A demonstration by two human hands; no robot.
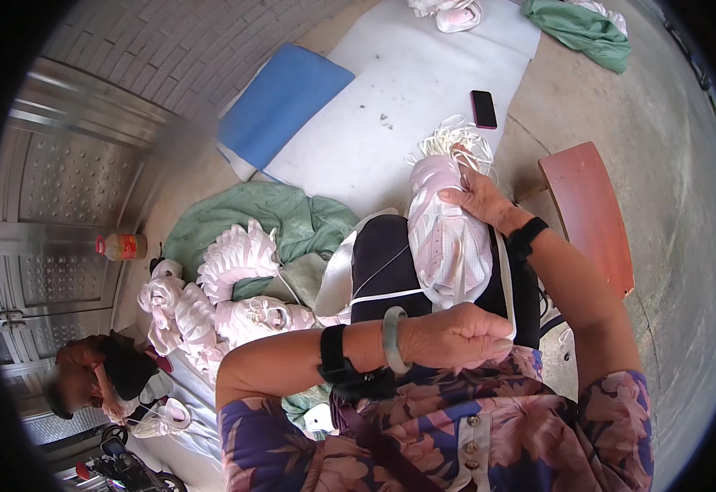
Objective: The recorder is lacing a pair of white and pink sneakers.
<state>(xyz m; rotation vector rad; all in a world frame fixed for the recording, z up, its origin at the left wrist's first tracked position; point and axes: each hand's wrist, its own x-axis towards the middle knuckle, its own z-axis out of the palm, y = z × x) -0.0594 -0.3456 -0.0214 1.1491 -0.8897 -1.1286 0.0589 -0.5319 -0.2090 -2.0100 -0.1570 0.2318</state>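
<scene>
A pale pink and white shoe upper (448,238) lies on my dark-clad lap, toe pointing away. My right hand (477,197) grips its far end, fingers closed over the toe. My left hand (456,334) is closed in a fist at the near end of the upper, with a white lace or strap (504,283) running up from it along the shoe's right side. A green bangle and a black wrist strap sit on my left forearm. Just beyond the shoe lies a tangle of white laces (454,138).
A pile of pink-white shoe uppers (210,299) rests on green cloth (292,217) to my left. A white mat (407,90) holds a black phone (483,109) and a blue pad (280,102). A reddish stool (592,213) stands right. Another person (95,377) crouches lower left by a metal door.
</scene>
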